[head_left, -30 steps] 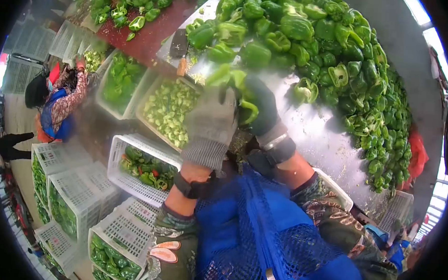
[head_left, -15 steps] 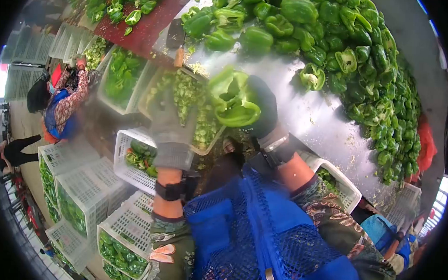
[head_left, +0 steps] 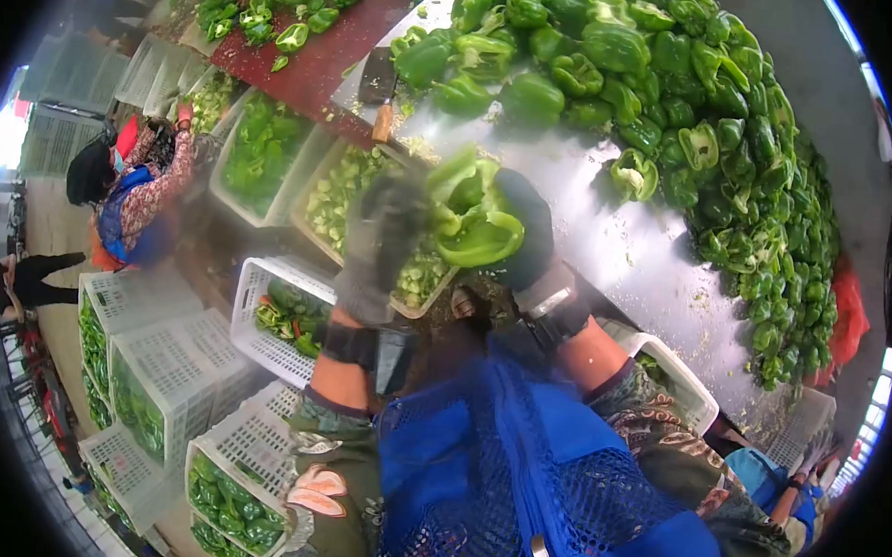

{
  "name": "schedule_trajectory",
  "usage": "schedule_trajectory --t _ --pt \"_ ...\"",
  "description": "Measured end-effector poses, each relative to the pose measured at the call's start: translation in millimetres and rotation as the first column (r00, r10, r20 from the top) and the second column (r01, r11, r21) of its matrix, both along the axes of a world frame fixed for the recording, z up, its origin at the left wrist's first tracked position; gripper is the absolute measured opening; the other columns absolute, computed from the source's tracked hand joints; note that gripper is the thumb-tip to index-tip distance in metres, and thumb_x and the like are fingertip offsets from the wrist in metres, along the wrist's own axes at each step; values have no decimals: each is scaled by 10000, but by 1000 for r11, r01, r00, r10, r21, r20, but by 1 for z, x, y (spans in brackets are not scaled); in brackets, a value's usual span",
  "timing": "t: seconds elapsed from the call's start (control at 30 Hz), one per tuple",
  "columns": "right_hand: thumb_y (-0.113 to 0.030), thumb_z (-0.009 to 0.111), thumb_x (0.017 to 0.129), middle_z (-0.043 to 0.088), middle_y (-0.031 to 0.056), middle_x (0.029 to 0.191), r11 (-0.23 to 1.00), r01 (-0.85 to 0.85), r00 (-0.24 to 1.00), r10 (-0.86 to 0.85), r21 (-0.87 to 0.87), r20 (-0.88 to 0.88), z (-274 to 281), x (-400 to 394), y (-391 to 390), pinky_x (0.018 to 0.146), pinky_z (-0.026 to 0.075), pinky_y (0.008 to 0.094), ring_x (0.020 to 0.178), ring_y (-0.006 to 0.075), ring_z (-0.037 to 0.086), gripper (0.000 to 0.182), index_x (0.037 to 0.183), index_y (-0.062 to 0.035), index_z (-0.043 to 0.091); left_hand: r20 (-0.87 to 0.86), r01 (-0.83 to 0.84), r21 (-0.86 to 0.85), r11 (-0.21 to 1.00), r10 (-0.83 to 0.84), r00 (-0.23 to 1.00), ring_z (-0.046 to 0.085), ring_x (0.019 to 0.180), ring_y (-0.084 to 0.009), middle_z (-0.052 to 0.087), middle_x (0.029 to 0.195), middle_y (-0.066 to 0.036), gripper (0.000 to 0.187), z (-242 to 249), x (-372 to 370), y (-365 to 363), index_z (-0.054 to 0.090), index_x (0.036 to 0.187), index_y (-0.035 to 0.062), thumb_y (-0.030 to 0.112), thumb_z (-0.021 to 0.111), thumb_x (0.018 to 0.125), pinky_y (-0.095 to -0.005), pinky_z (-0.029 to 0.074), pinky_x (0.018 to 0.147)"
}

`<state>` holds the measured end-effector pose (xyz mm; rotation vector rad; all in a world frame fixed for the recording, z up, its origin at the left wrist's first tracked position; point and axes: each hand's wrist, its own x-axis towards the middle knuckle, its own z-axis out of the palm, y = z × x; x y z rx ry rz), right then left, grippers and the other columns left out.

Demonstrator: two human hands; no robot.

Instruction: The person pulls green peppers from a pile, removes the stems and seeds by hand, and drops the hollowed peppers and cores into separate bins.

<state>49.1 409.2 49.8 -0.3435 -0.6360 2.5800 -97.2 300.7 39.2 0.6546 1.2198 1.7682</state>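
Observation:
My right hand [head_left: 530, 222], in a dark glove, is closed around a green bell pepper [head_left: 482, 242] that is cut open, its hollow inside facing left. My left hand [head_left: 380, 238], also gloved, is right beside the pepper's left edge; its fingers are smeared by motion. Below both hands is a tub [head_left: 302, 216] holding pale green pepper cores and scraps [head_left: 342, 189]. A cleaver [head_left: 378, 76] with a wooden handle lies on the metal table just beyond my hands.
Many green peppers [head_left: 615, 47] are heaped along the metal table [head_left: 656, 258]. White crates stand to the left, one crate [head_left: 249, 305] with pepper pieces near my left wrist. A container of peppers [head_left: 264, 156] is beyond it. A co-worker [head_left: 136, 200] is at the far left.
My left hand has shifted right, closer to the pepper, and no longer covers as much of the cores. The pepper stays in my right hand. The view has shifted slightly.

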Motion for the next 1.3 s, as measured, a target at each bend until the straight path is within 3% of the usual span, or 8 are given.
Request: schedule_trajectory --t 0.1,0.17,0.3,0.47,0.6,1.0,1.17,1.3 --pt "-380 456 886 545 157 1137 992 66 983 -47 103 -178 7 4 1 860 451 506 973 309 571 479 1214 -31 464 -275 -321 -320 891 237 932 577 625 -139 599 845 -58 387 -11 -45 -21 516 1157 72 303 588 856 -264 485 540" --pt "-290 465 901 571 124 1085 1000 4 948 -12 -27 -318 26 8 2 819 479 429 935 262 585 368 1160 -31 498 -933 -667 -240 706 -357 -42 593 887 -242 565 1038 -151 489 -60 -63 -36 487 1240 55 277 618 825 -333 514 782" --pt "-355 419 914 582 142 1093 922 -60 958 -54 -383 -281 -1 14 8 878 468 413 973 271 582 435 1174 -15 499 -723 -386 -228 894 110 682 580 994 -200 569 1142 -151 334 17 1 -24 529 1188 32 45 534 854 -278 468 855" --pt "-383 380 934 602 114 1046 999 40 999 -40 -2 13 -18 6 9 836 483 335 921 202 595 455 1173 -16 505 -853 -247 -311 918 -154 499 572 977 -301 565 1034 -176 362 31 58 11 525 1160 41 153 584 821 -369 471 826" --pt "-400 390 938 607 84 990 979 -107 991 91 172 97 10 17 7 735 499 260 855 161 596 463 1166 -14 503 -304 7 -345 938 -119 945 606 786 -130 632 949 -87 298 21 62 22 562 1089 -26 119 623 836 -261 504 685" --pt "-275 622 848 591 59 1047 877 316 587 -480 361 652 -26 253 7 653 485 216 867 116 586 480 1264 -110 449 -74 -84 -560 824 51 996 489 511 -64 554 723 -7 213 -37 16 -27 551 1026 56 167 599 851 -185 377 421" --pt "-327 655 794 459 163 1262 668 -636 -190 -622 387 759 -96 418 -17 1026 314 378 1224 305 394 440 1148 -88 549 -512 -254 -680 688 -197 836 513 860 -121 529 1105 -91 485 -102 3 -40 391 1309 20 -31 529 847 -249 456 763" --pt "-335 642 813 462 161 1288 740 -79 91 -663 668 744 -95 313 111 977 365 377 1197 288 435 562 1269 -83 430 -329 -19 -751 660 -350 877 528 1023 -205 532 1176 -133 471 -100 51 17 431 1288 43 116 581 847 -305 439 865"
